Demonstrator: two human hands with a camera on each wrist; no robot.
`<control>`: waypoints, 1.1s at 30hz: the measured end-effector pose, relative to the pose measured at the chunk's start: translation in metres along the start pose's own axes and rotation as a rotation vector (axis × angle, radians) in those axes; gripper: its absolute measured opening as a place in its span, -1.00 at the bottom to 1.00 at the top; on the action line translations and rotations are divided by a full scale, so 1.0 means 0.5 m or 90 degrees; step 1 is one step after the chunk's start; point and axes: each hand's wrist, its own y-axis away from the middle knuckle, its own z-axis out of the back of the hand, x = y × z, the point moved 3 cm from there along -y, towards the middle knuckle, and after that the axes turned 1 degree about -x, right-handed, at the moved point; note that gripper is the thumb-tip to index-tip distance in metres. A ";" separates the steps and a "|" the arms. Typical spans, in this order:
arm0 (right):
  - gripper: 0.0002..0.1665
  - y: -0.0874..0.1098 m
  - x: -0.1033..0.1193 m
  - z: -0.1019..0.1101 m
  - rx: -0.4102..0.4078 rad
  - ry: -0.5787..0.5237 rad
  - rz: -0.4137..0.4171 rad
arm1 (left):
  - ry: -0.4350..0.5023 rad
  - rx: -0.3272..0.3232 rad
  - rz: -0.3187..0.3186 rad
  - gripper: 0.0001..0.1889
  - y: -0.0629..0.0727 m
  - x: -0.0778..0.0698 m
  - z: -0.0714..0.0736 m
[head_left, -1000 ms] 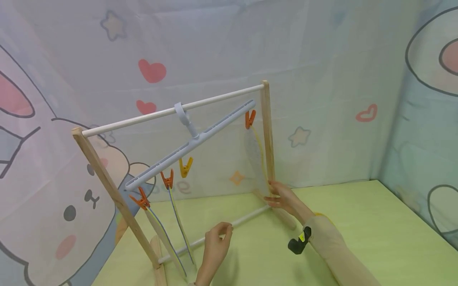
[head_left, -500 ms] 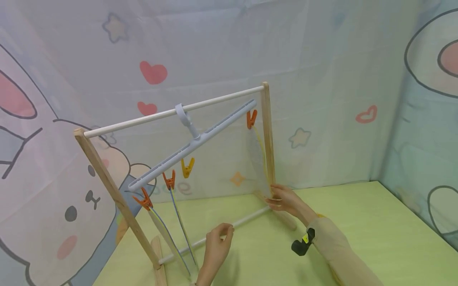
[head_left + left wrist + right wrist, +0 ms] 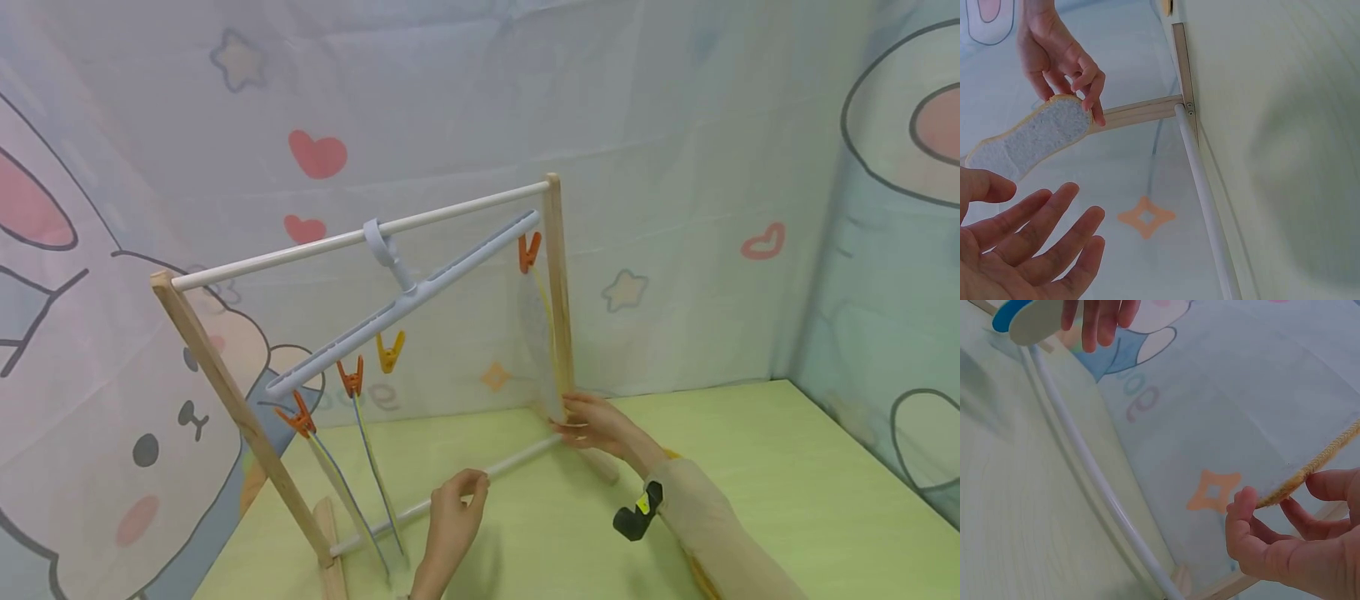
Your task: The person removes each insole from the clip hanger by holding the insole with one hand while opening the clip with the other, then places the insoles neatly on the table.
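Note:
My right hand (image 3: 600,425) pinches the lower end of a grey fuzzy insole (image 3: 1038,134) with a yellow edge. Thumb and fingertips lie on opposite sides of that end in the right wrist view. An orange clip (image 3: 528,252) holds the insole's top at the far end of a pale hanger (image 3: 405,304). Lower and nearer the middle, my left hand (image 3: 453,512) hovers before the rack; its fingers (image 3: 1054,250) are relaxed and touch nothing. Two more insoles, one nearer (image 3: 337,483) and one behind it (image 3: 372,467), hang edge-on from orange clips (image 3: 351,379) at the left.
The hanger hooks over the white top bar (image 3: 285,250) of a wooden rack (image 3: 225,392). A yellow clip (image 3: 389,352) hangs from it with nothing in its jaws. A white lower bar (image 3: 517,457) crosses near the green tabletop (image 3: 735,467). A printed cloth (image 3: 675,167) stands behind.
My right hand has moved slightly down at the insole's lower end, and that insole hangs a little straighter. The left hand stays nearly still.

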 end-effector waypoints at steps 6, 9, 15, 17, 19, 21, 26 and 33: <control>-0.32 0.005 0.002 -0.002 -0.002 -0.021 -0.005 | 0.006 -0.006 -0.001 -0.87 -0.003 -0.002 0.000; -0.31 0.009 0.003 -0.004 -0.004 -0.042 -0.012 | -0.001 -0.006 0.003 -0.87 -0.003 -0.002 0.000; -0.32 0.013 0.000 -0.003 -0.007 -0.078 -0.024 | -0.002 0.001 -0.006 -0.86 -0.003 -0.005 0.003; -0.33 0.013 -0.003 -0.001 -0.003 -0.091 -0.028 | -0.002 0.003 -0.006 -0.86 -0.003 -0.005 0.003; -0.35 0.014 -0.005 0.000 0.005 -0.107 -0.032 | -0.002 0.002 -0.003 -0.86 -0.003 -0.005 0.003; -0.35 0.017 -0.007 0.000 0.017 -0.121 -0.034 | -0.002 -0.001 0.000 -0.86 -0.003 -0.005 0.003; -0.37 0.027 -0.010 0.001 0.041 -0.133 -0.029 | -0.003 -0.007 0.004 -0.87 -0.003 -0.002 0.006; -0.43 0.040 -0.012 -0.002 0.062 -0.156 -0.032 | 0.001 -0.011 -0.010 -0.87 -0.003 -0.001 0.009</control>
